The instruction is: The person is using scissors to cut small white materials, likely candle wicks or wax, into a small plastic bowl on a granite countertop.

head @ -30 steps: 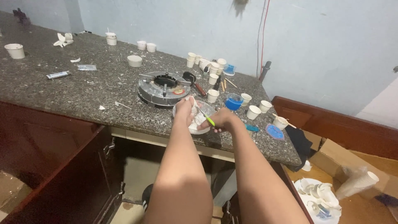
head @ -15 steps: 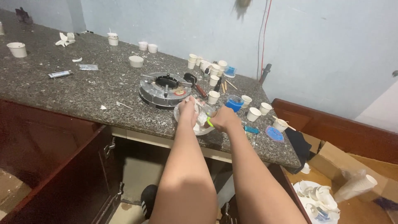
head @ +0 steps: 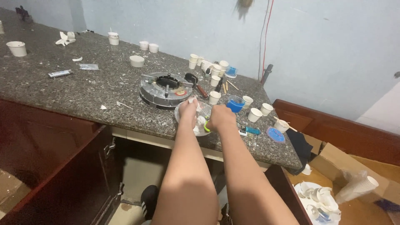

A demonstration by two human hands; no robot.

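Head view shows the speckled granite counter [head: 83,89] filling most of the scene, with the round grey metal disc [head: 166,88] just behind my work. Near the front edge sits the clear shallow bowl [head: 183,112], whitish lumps inside, half hidden by my hands. My left hand [head: 188,111] is curled over something white in it. My right hand [head: 221,118] is clenched around a green-handled tool [head: 206,126]. Small white cups [head: 214,97] and a blue cup [head: 235,103] stand close by.
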